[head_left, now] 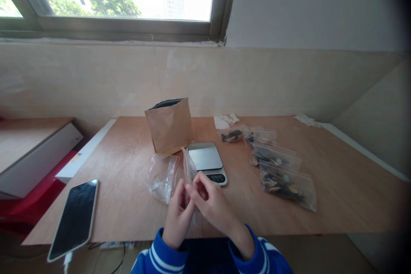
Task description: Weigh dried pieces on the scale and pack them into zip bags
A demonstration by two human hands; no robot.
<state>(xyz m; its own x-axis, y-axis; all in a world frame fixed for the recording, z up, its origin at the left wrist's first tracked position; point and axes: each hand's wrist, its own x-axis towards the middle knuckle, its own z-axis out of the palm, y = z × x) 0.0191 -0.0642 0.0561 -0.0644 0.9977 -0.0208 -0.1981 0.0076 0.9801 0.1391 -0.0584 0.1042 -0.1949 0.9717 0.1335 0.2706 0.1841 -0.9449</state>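
Observation:
Both hands meet near the front of the table, pinching a clear zip bag (188, 165) with a red-lined top edge. My left hand (178, 214) is closed on the bag, and my right hand (213, 203) pinches it close beside the left fingertips. Part of the bag is hidden by the fingers. Just left lies a heap of clear zip bags (162, 175). Behind my right hand sits a digital kitchen scale (205, 156) with a bare metal plate. An upright brown paper pouch (170, 126) stands open at its top behind the bags.
Several zip bags of dark and tan dried pieces (285, 184) lie to the right. A phone (75, 216) with a charging cable overhangs the table's front left edge. Crumpled tissue (229, 119) lies near the wall. A red stool (28, 195) is at left.

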